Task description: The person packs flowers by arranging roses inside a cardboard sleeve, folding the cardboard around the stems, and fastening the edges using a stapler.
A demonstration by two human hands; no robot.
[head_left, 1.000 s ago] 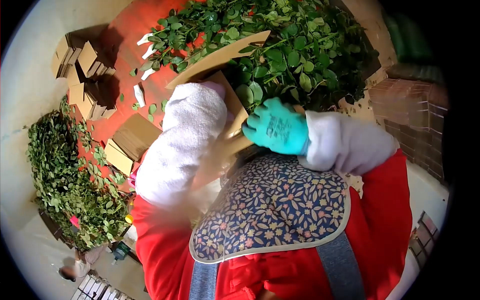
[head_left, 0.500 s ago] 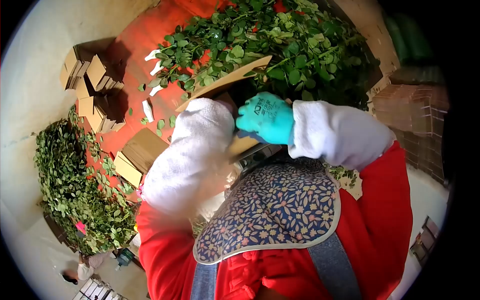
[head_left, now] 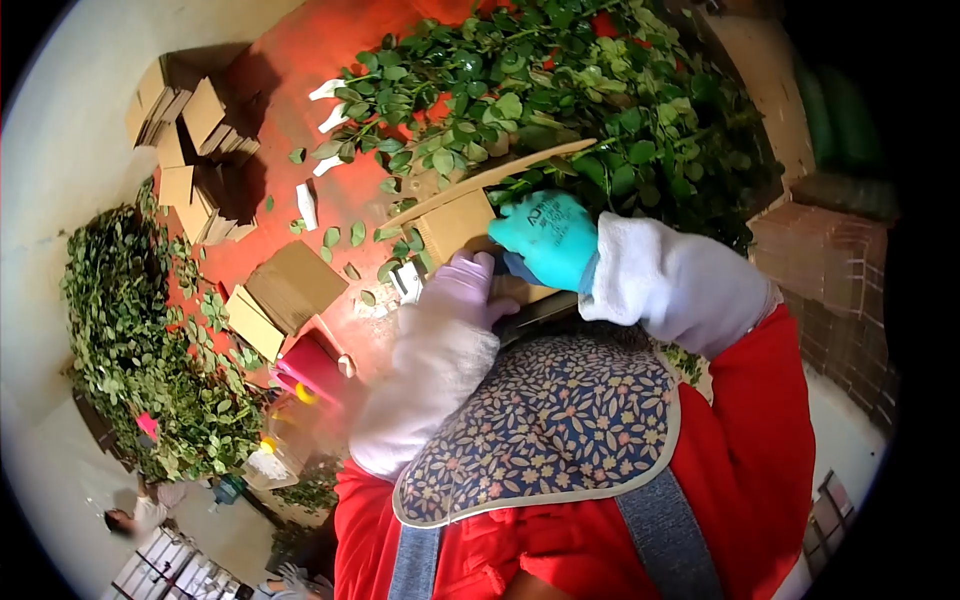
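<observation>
My left hand (head_left: 465,285), in a pale lilac glove, lies on a brown cardboard piece (head_left: 452,222), fingers forward and thumb apart. Just right of it is my right hand (head_left: 548,235) in a teal glove with dark print. Its fingers are curled over the cardboard, and what they hold is hidden beneath. Behind both hands, a curved cardboard edge (head_left: 500,178) stands up against the leafy stems (head_left: 500,95). White sleeve covers reach up both forearms.
Stacks of folded cardboard (head_left: 195,150) stand at the far left of the red table (head_left: 290,75). Nearer are more cardboard pieces (head_left: 295,285), a pink object (head_left: 312,368) and several white wraps (head_left: 306,206). A heap of leafy stems (head_left: 150,350) fills the left. Another person (head_left: 145,515) shows at lower left.
My left hand has come into view from behind its sleeve, and its forearm has shifted right and down. More of the cardboard and the pink object now show. My right hand stays beside the cardboard.
</observation>
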